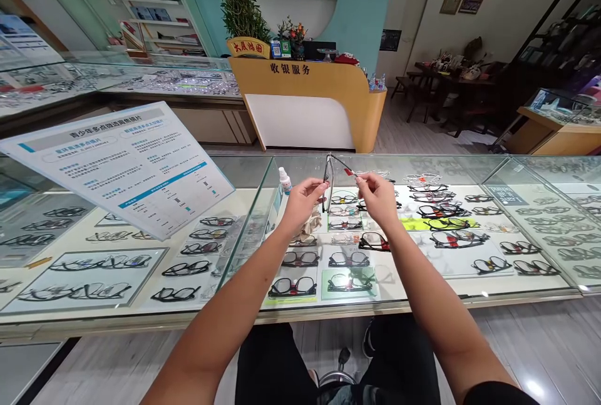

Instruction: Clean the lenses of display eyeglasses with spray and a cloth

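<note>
I hold a pair of dark-framed glasses (328, 179) up over the glass display counter (469, 295). My left hand (303, 201) pinches the frame front at its lower edge and also has a pale cloth (313, 223) tucked under its fingers. My right hand (375, 195) pinches one temple arm, which carries a red tag (349, 171) and is swung out to the right. Inside the counter, below my hands, lie several rows of glasses frames (347, 259).
A small white bottle (284, 179) stands on the counter left of my hands. A tilted printed info sheet (126, 164) stands at the left. Beyond are an orange cashier desk (310, 101) with plants, more display cases, and dark tables and chairs (441, 82).
</note>
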Demonstrator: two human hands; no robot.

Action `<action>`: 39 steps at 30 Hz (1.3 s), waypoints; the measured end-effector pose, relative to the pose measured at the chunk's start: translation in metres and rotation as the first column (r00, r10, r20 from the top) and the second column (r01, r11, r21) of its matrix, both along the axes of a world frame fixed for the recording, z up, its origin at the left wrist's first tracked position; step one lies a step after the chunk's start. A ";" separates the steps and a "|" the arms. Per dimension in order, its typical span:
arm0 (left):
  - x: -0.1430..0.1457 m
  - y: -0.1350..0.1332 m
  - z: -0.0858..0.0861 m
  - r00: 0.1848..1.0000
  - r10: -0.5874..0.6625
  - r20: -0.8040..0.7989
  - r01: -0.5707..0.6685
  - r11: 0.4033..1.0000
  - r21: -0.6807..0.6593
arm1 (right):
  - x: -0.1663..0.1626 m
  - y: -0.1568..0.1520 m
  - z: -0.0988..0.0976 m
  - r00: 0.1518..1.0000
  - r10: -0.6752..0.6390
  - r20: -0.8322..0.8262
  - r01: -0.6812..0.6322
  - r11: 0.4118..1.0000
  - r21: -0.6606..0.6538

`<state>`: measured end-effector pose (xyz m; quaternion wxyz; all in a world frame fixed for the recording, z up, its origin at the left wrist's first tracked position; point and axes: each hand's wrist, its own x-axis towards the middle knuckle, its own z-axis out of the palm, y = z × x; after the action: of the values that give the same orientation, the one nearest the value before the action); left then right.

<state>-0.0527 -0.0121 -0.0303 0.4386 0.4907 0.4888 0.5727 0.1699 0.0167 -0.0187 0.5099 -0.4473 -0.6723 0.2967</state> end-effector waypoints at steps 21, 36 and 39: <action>0.008 -0.005 -0.004 0.994 -0.109 -0.011 0.109 0.993 -0.037 | -0.019 -0.010 0.000 0.979 0.144 -0.145 -0.151 0.988 -0.040; 0.012 -0.008 -0.003 0.995 -0.097 0.011 0.097 0.995 -0.023 | -0.020 -0.007 -0.001 0.959 0.183 -0.215 -0.215 0.967 -0.139; 0.013 -0.008 -0.003 0.996 -0.081 0.044 0.083 0.996 -0.033 | -0.019 -0.004 -0.003 0.961 0.166 -0.220 -0.202 0.967 -0.153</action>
<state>-0.0400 -0.0202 -0.0331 0.4806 0.4902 0.4686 0.5560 0.1508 0.0124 -0.0214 0.5058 -0.3922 -0.6262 0.4451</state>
